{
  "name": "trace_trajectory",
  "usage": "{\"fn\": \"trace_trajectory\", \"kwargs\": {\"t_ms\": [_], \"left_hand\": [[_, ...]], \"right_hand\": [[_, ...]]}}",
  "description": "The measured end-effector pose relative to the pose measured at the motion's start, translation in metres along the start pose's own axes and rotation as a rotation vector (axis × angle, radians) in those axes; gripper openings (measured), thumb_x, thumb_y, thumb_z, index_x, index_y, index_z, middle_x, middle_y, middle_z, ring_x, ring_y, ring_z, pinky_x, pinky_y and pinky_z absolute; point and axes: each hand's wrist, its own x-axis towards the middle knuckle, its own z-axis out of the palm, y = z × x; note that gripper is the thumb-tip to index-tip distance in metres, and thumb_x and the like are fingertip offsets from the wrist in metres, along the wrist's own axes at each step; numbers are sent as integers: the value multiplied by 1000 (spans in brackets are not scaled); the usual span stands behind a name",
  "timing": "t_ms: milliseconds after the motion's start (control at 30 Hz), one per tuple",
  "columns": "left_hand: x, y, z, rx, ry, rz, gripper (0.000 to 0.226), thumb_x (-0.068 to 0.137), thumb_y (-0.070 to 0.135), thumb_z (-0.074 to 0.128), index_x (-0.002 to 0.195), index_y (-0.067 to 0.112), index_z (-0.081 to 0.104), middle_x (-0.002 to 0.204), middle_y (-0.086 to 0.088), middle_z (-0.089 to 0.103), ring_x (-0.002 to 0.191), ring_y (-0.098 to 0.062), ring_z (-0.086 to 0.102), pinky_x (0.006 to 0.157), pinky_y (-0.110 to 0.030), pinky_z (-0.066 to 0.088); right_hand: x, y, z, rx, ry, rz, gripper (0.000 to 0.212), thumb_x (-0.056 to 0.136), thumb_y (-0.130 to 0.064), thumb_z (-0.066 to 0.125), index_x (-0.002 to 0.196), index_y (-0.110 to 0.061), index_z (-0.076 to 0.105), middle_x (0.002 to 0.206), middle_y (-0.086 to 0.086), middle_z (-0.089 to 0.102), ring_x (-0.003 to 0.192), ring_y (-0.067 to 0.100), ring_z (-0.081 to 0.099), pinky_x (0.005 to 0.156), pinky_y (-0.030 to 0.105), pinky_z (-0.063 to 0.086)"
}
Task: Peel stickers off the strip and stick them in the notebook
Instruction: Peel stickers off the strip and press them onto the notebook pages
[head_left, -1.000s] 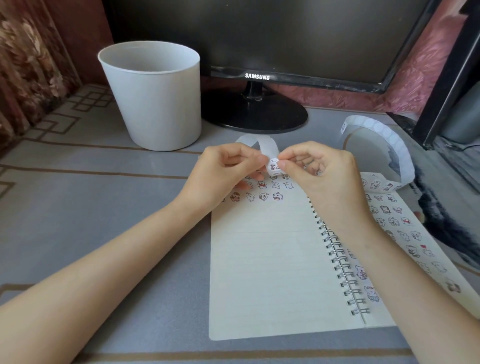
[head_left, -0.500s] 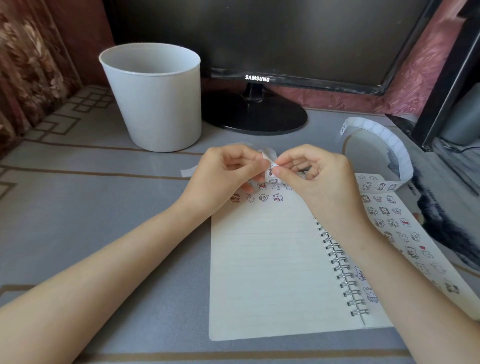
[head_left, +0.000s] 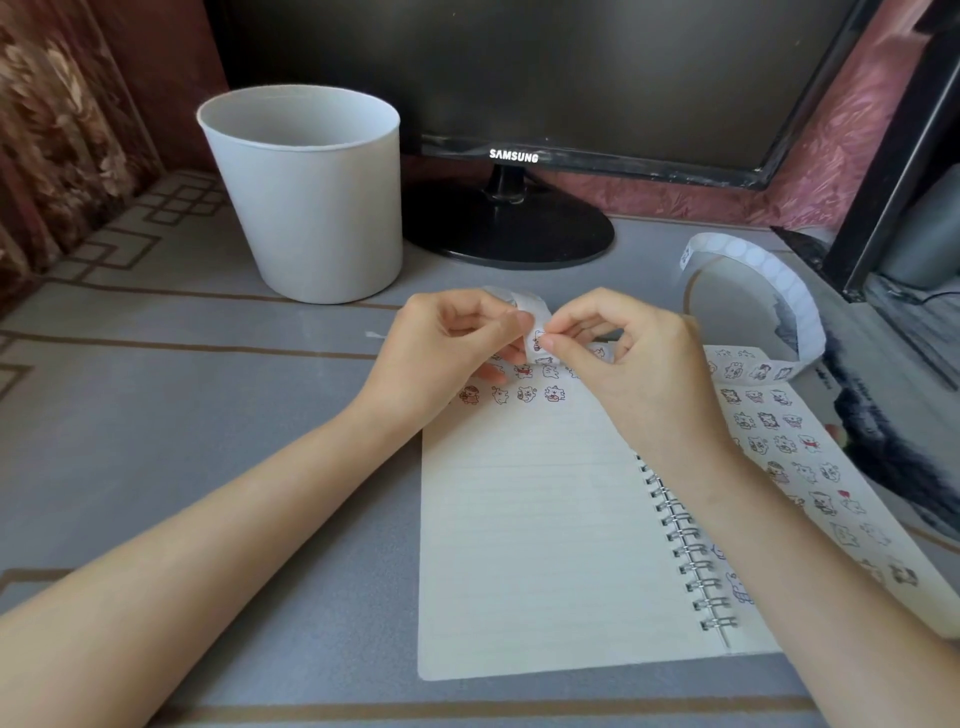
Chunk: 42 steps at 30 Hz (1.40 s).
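Strip tail further behind left hand, loop pinched between it and right hand, above notebook.

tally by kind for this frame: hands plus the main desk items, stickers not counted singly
sticker strip: 1
hands: 2 (left hand, right hand, both pinching the sticker strip)
notebook: 1
white bin: 1
monitor: 1
total: 6

i see left hand and right hand pinching the sticker strip above the open notebook on the worktop.
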Motion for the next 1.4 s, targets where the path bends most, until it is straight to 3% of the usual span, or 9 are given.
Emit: {"fn": "trace_trajectory", "kwargs": {"t_ms": [67, 233, 300, 433, 600, 733, 867, 1100, 1400], "left_hand": [[0, 0, 0, -1, 7, -7, 16, 88, 14, 65, 80, 1, 70, 71, -9, 71, 68, -13, 68, 61, -23, 55], [0, 1, 0, -9, 16, -23, 18, 89, 13, 63, 84, -3, 69, 74, -12, 71, 67, -13, 68, 61, -25, 57], [0, 1, -1, -20, 25, -34, 19, 90, 13, 63, 85, -5, 68, 75, -13, 71, 68, -15, 69, 62, -28, 58], [0, 2, -2, -81, 39, -66, 20, 91, 11, 61, 90, -9, 64, 69, -6, 71, 67, -18, 72, 52, -22, 55], [-1, 3, -2, -169, 30, -90, 20, 92, 8, 58, 94, -12, 61, 80, -18, 73, 75, -21, 73, 64, -22, 58], [0, 1, -1, -140, 30, -103, 19, 92, 8, 59, 93, -11, 62, 76, -11, 73, 71, -16, 73, 63, -20, 57], [0, 0, -1, -117, 37, -119, 17, 92, 9, 59, 91, -8, 63, 79, -12, 73, 72, -16, 73, 65, -21, 58], [1, -1, -1, -96, 45, -131, 17, 92, 9, 59, 91, -7, 63, 82, -14, 73, 73, -16, 73, 68, -22, 58], [1, -1, -2, -104, 40, -135, 16, 92, 9, 59, 90, -6, 62, 80, -13, 73, 73, -17, 73, 66, -20, 57]], "right_hand": [[0, 1, 0, -33, 7, -30, 5, 78, -14, 74, 78, -16, 70, 74, -8, 66, 60, -2, 55, 57, 9, 33], [1, 3, 0, -123, 22, -122, 4, 79, -19, 74, 80, -17, 70, 87, -6, 56, 88, 14, 49, 79, 25, 41], [0, -1, -1, -68, 3, -126, 4, 80, -17, 73, 80, -15, 70, 87, -6, 53, 86, 12, 49, 78, 23, 42], [-2, -11, -8, 165, -65, 25, 5, 79, -10, 74, 80, -9, 69, 71, -10, 59, 56, -3, 51, 61, 6, 36], [2, 0, -19, 263, -235, 335, 9, 72, -15, 79, 75, -15, 71, 70, -1, 69, 62, 6, 57, 67, 23, 47], [4, 8, -29, 192, -303, 481, 6, 73, -17, 78, 73, -14, 72, 71, 4, 73, 57, 2, 57, 65, 22, 43], [4, 11, -30, 95, -279, 507, 5, 73, -17, 78, 71, -16, 73, 65, -2, 72, 53, -2, 57, 62, 21, 42], [3, 9, -29, 14, -271, 484, 6, 71, -18, 77, 67, -18, 73, 66, 2, 72, 77, 26, 69, 81, 41, 53], [2, 10, -23, -85, -248, 454, 7, 73, -20, 75, 68, -21, 71, 64, -5, 70, 65, 10, 65, 74, 34, 53]]}}
